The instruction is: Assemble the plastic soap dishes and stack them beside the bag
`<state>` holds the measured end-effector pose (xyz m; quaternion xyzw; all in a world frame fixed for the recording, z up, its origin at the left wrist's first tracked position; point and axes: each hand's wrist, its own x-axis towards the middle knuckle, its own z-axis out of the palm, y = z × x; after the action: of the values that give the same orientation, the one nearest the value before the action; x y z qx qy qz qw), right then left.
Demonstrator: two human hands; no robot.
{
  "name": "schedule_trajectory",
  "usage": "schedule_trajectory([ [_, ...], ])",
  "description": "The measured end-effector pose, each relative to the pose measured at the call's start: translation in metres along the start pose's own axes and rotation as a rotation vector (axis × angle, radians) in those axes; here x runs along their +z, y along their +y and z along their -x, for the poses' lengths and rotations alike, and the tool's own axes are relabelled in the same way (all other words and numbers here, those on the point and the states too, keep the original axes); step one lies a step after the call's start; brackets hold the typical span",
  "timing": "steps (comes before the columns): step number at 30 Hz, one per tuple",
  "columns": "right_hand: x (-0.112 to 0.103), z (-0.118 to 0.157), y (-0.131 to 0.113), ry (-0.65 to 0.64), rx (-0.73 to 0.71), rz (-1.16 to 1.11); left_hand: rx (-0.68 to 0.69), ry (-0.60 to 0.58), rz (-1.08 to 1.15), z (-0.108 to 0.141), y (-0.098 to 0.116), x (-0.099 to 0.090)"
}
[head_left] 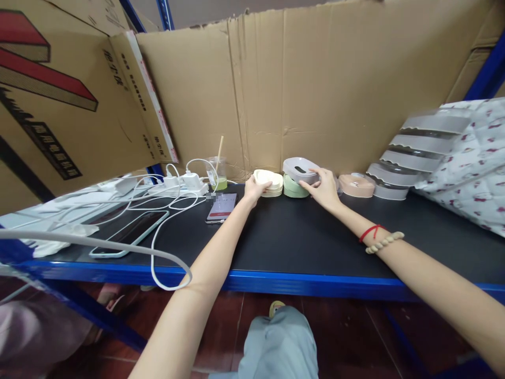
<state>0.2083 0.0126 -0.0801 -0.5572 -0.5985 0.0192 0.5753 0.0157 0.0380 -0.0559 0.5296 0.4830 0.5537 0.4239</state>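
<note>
At the back of the black shelf, my left hand grips a cream-coloured box from its left side. My right hand holds a pale grey-purple box with a dark oval opening by its right edge. That box is tilted above a green box, which stands just right of the cream one. A pinkish-beige box sits to the right of my right hand. Something clear and partly hidden lies behind my right fingers.
A leaning stack of clear containers stands at right beside a patterned white bag. At left are white cables and chargers, two phones and a cup with green liquid. Cardboard walls the back. Another person's leg shows at lower left.
</note>
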Motion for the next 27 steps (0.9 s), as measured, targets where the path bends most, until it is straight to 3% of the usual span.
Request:
schedule_trajectory([
  [6,0.0,0.002,-0.003,0.052,-0.068,0.042,0.159,0.046,-0.528,0.005,-0.005,-0.004],
  [12,0.002,0.001,0.003,0.054,-0.133,0.038,0.17,-0.006,-0.838,0.017,-0.001,-0.001],
  [17,0.003,0.003,-0.001,-0.003,-0.191,0.087,0.239,0.014,-0.964,0.022,0.003,-0.002],
  [20,-0.003,0.001,-0.009,0.048,-0.144,0.174,0.333,0.036,-0.979,0.025,0.006,0.0],
  [23,-0.016,-0.007,-0.008,0.142,-0.09,0.303,0.441,0.03,-0.945,0.028,0.007,0.004],
  [27,-0.042,-0.015,0.012,0.208,0.029,0.538,0.681,-0.065,-0.885,0.031,0.005,0.014],
])
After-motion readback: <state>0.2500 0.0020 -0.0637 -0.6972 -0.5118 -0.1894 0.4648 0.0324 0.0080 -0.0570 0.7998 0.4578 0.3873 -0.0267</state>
